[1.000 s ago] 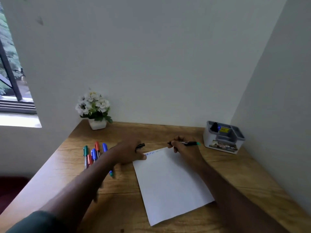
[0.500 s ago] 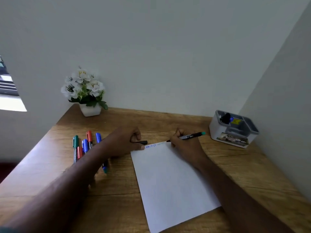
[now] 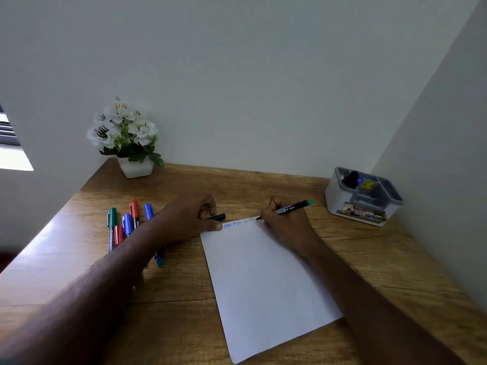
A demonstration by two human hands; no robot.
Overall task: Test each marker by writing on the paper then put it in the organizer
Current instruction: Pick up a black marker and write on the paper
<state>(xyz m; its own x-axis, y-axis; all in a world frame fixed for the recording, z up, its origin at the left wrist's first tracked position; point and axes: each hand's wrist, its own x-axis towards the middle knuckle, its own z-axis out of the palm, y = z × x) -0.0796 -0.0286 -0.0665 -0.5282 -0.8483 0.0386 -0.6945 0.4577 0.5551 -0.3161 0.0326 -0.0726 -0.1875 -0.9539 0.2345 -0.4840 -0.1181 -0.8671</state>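
- Since the earlier frames, the right hand (image 3: pixel 286 225) has crept along the top edge of the paper (image 3: pixel 266 280), and a second, fainter run of letters now follows the blue ones; the head view has also tipped down and closer.
- Head view: the right hand pinches the teal-ended marker (image 3: pixel 292 207), tip on the sheet near its far right corner, so this test looks almost done.
- The left hand (image 3: pixel 189 219) curls round a black cap (image 3: pixel 218 217), thumb pressing the paper's far left corner.
- Untested markers (image 3: pixel 126 225) lie in a cluster left of that arm.
- The organizer (image 3: pixel 362 198) stands at the desk's far right, well apart from the paper, one dark marker already in it.
- Capping probably comes next.
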